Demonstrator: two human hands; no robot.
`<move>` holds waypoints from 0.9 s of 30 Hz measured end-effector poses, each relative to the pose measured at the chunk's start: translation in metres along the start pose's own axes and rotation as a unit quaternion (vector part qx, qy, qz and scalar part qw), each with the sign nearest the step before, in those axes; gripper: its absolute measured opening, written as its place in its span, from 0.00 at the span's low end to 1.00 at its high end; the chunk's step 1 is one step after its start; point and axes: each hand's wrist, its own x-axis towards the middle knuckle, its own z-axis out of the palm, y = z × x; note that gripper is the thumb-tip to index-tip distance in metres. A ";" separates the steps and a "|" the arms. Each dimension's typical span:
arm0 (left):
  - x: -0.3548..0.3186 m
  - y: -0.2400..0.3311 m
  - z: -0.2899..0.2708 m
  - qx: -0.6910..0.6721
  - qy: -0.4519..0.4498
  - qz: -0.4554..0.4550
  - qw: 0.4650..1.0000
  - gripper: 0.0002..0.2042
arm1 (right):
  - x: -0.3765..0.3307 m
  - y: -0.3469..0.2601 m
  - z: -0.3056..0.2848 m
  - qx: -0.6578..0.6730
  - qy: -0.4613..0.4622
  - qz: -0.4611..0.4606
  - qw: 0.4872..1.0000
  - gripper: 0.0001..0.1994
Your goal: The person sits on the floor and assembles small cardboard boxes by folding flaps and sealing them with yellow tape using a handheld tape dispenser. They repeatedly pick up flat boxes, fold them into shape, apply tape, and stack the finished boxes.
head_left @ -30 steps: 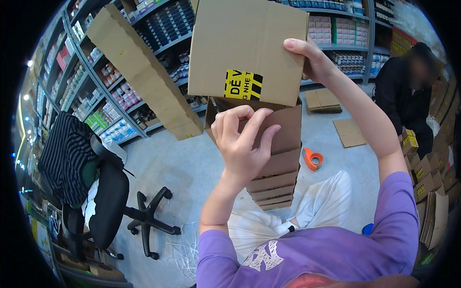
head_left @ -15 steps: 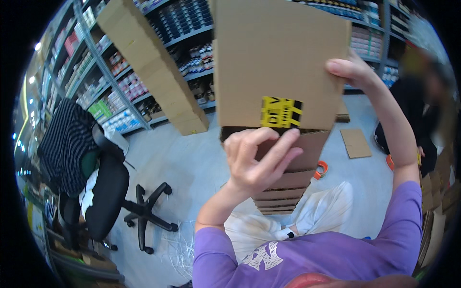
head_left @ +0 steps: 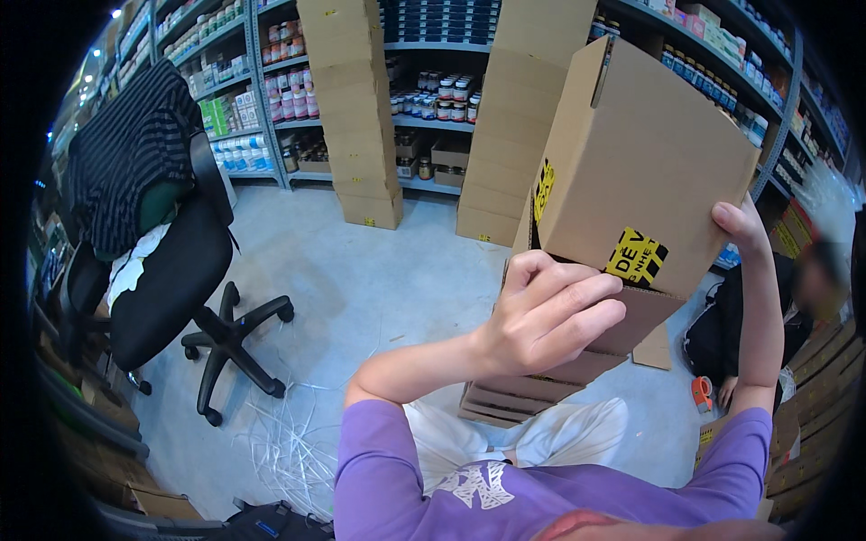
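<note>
I hold a brown cardboard box (head_left: pixel 649 153) up in front of me, tilted, with its open underside toward me. My left hand (head_left: pixel 550 316) curls its fingers over the near edge of the box's underside, next to a loose bottom flap (head_left: pixel 636 320). My right hand (head_left: pixel 741 225) grips the box's lower right corner. A yellow and black sticker (head_left: pixel 636 257) sits on the box face just above the flap. Under the box, a low stack of flattened cardboard (head_left: pixel 505 397) lies on the floor by my knees.
A black office chair (head_left: pixel 171 288) draped with a striped garment stands at the left. Two tall stacks of boxes (head_left: pixel 356 108) (head_left: pixel 514 135) front the stocked shelves (head_left: pixel 433 90). White straps (head_left: pixel 289 442) litter the floor. A person (head_left: pixel 803 288) sits at the right near an orange tape dispenser (head_left: pixel 702 392).
The box has shifted to the right of the view and tilted, showing its side. My left hand has closed further on the bottom edge. The view has swung left toward the chair.
</note>
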 end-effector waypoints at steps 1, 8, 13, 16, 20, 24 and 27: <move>0.000 -0.001 0.000 -0.003 0.005 -0.002 1.000 0.20 | 0.001 -0.008 0.007 -0.004 0.003 -0.020 1.000 0.50; -0.002 -0.047 -0.040 -0.078 0.117 -0.009 0.990 0.26 | 0.013 -0.033 0.046 -0.016 -0.010 -0.150 0.989 0.55; 0.053 -0.080 -0.024 -0.308 -0.086 -0.255 0.913 0.51 | 0.005 -0.026 0.049 -0.052 0.000 -0.222 0.974 0.51; 0.066 -0.068 -0.016 -0.371 -0.136 -0.388 0.833 0.52 | 0.003 -0.023 0.046 -0.090 -0.011 -0.270 0.959 0.43; 0.048 -0.070 -0.018 -0.379 -0.165 -0.445 0.794 0.41 | 0.003 -0.027 0.047 -0.129 -0.044 -0.294 0.946 0.41; 0.028 -0.086 -0.025 -0.376 -0.219 -0.444 0.783 0.32 | 0.003 -0.025 0.049 -0.121 -0.040 -0.320 0.939 0.43; 0.018 -0.090 -0.032 -0.376 -0.228 -0.450 0.777 0.36 | 0.007 -0.005 0.058 -0.086 -0.006 -0.292 0.952 0.45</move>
